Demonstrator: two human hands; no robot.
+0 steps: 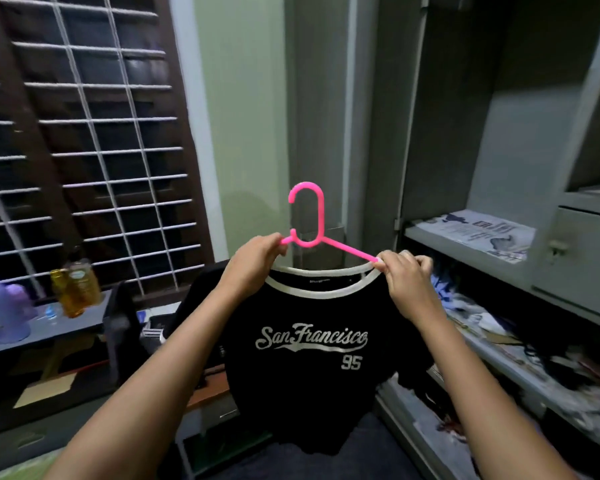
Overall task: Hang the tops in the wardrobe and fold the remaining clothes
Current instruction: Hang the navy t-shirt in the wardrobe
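A black T-shirt point(312, 375) with a white collar and "San Francisco 95" print hangs in front of me on a pink plastic hanger point(309, 216), hook upward. My left hand point(253, 261) grips the hanger's left arm together with the shirt's shoulder. My right hand point(407, 282) pinches the collar where the hanger's right arm enters it. The open grey wardrobe point(499, 133) stands to the right, a little beyond the shirt.
The wardrobe's shelves point(471, 237) hold newspaper lining and jumbled clothes. A barred window point(84, 133) fills the left. Below it a low shelf point(42, 330) carries a yellow bottle point(77, 289) and purple items. A green wall point(243, 116) lies straight ahead.
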